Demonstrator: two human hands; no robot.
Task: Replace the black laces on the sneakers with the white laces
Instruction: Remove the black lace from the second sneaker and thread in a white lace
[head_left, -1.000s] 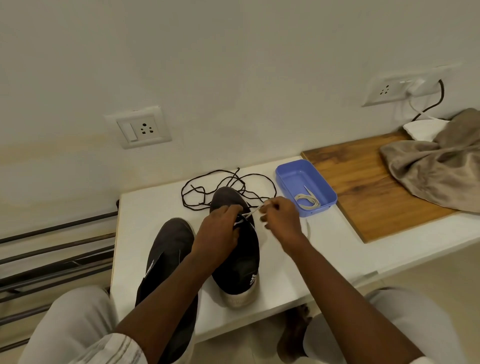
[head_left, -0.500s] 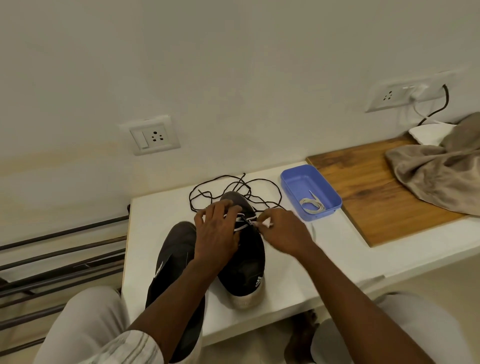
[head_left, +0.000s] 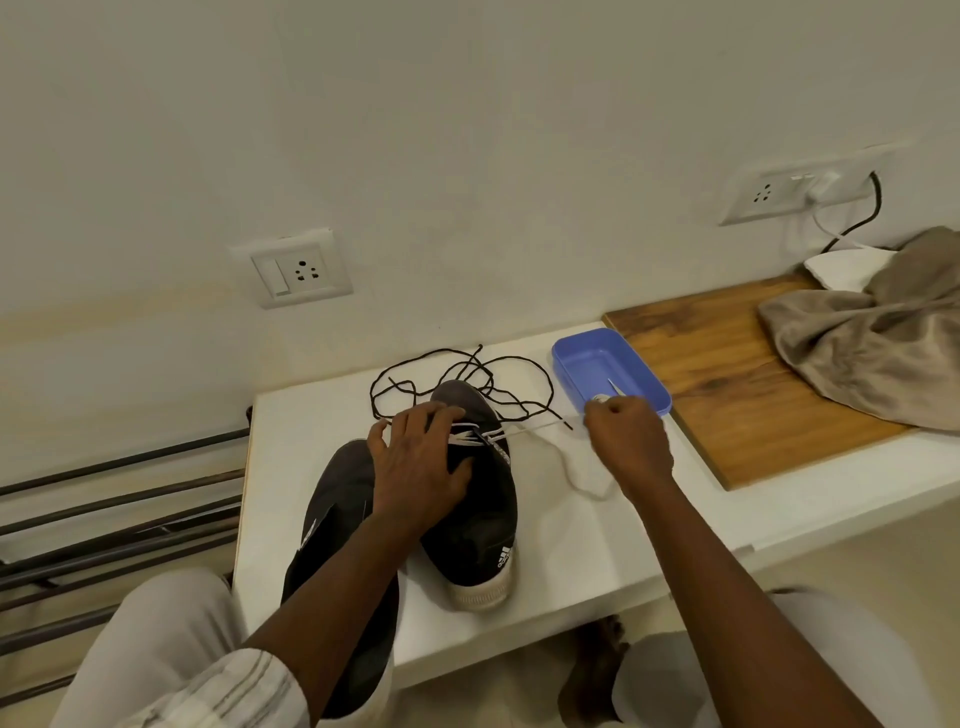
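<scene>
White lace (head_left: 540, 425) runs taut from the front eyelets of the sneaker (head_left: 480, 525) out to the right hand (head_left: 628, 441). That hand's grip is closed on the lace: the fingers are curled into a fist and the strand is pinched at the thumb side. A slack loop of the same lace lies on the table (head_left: 291, 441) between the sneaker and the right wrist.

The left hand (head_left: 421, 467) lies flat on top of the same sneaker. Its grip is wide, with the fingers spread and nearly straight, holding nothing. It presses on the upper, with the fingertips next to the first white crossings.

This sneaker is dark with a pale sole and stands on the table with its heel toward the person. A second sneaker (head_left: 337, 525) lies just beside it on the left, its heel end hanging past the table's near edge.

Black laces (head_left: 470, 376) lie in loose loops on the table around the toe of the first sneaker, and none of them is threaded through an eyelet. To their right, just beyond the right hand, sits a blue tray (head_left: 582, 358) holding a second white lace (head_left: 614, 387), mostly hidden by the knuckles.

A wooden board (head_left: 727, 374) lies just beside the tray, with a rumpled beige cloth (head_left: 872, 343) on its far end. A wall socket (head_left: 301, 267) sits on the wall above the table.
</scene>
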